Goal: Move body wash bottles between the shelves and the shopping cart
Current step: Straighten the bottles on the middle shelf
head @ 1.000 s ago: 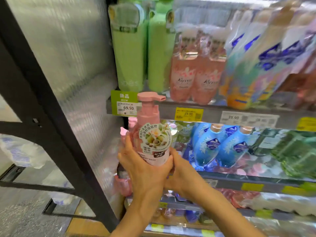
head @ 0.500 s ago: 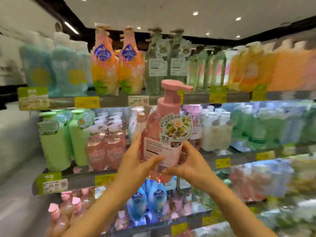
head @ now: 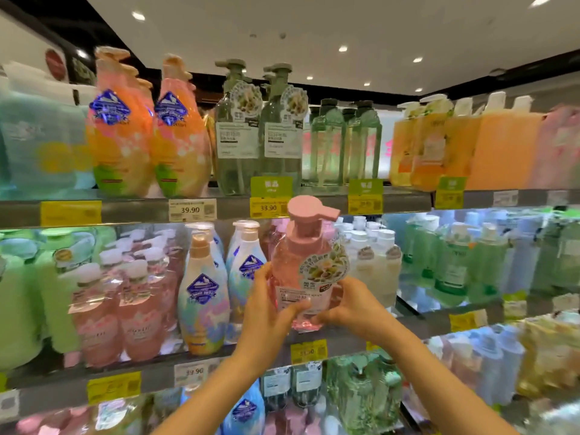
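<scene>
I hold a pink pump bottle of body wash (head: pixel 306 262) upright with both hands, in front of the middle shelf (head: pixel 339 339). It has a pink pump head and a round flower sticker. My left hand (head: pixel 266 312) grips its lower left side with the thumb across the label. My right hand (head: pixel 351 304) grips its lower right side and base. The bottle's base hangs just above the shelf board, in a gap between white-blue bottles (head: pixel 243 277) and cream bottles (head: pixel 373 262). No shopping cart is in view.
Three shelf levels are packed with bottles: orange (head: pixel 122 127) and clear green (head: pixel 238 133) ones on the top shelf, pale pink ones (head: pixel 119 306) and green ones (head: pixel 455 262) on the middle. Yellow price tags (head: pixel 309 351) line the shelf edges.
My view swung up and right from the lower left shelf end to the middle shelves. Both hands carried the pink bottle up and right, toward the gap on the middle shelf.
</scene>
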A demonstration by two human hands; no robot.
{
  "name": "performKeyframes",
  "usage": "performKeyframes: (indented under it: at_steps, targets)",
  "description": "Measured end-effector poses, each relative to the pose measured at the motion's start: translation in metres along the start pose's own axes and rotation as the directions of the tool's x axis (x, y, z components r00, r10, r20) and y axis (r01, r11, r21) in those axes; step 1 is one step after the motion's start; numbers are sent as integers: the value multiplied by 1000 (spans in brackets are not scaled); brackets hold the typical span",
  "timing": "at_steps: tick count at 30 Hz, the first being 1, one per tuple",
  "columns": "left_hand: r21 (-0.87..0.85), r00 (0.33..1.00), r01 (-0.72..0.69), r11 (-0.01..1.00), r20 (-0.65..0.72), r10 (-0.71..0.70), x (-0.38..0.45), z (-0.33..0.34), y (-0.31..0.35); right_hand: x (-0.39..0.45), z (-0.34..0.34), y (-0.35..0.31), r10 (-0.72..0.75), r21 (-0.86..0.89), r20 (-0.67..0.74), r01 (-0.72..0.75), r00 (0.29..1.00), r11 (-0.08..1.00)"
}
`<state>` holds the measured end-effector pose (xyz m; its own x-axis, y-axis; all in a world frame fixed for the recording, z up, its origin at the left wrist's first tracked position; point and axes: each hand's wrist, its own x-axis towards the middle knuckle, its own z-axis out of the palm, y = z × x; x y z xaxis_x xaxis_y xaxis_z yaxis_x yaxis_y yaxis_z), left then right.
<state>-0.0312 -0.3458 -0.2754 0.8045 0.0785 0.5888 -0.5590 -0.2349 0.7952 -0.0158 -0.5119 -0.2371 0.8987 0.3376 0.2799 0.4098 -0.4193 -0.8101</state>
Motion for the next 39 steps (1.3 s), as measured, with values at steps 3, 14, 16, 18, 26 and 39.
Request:
performKeyframes:
  at_steps: [3, 14, 16, 18, 26, 39]
  targets:
    - [51, 999, 24, 998, -42, -22, 17, 16, -25, 26, -4, 26, 35, -12, 29, -35, 999, 999]
    - [169, 984, 153, 974, -120, -133, 46, 46, -84, 92, 1, 98, 49, 1, 147, -50, 988, 999]
    - [179, 976, 190, 965, -141, -166, 49, 51, -91, 99, 1, 108, 81, -10, 160, -80, 984, 997]
    - [171, 967, 229, 958, -151, -204, 50, 54, -99, 104, 2, 114, 108, -27, 186, -104, 977, 994]
    - [249, 933, 345, 905, -198, -301, 52, 58, -123, 112, 13, 135, 159, -22, 167, -157, 973, 987]
    - [614, 892, 420, 668, -145, -427, 88, 67, -119, 149, 31, 132, 384, -448, -6, -346, 923, 825]
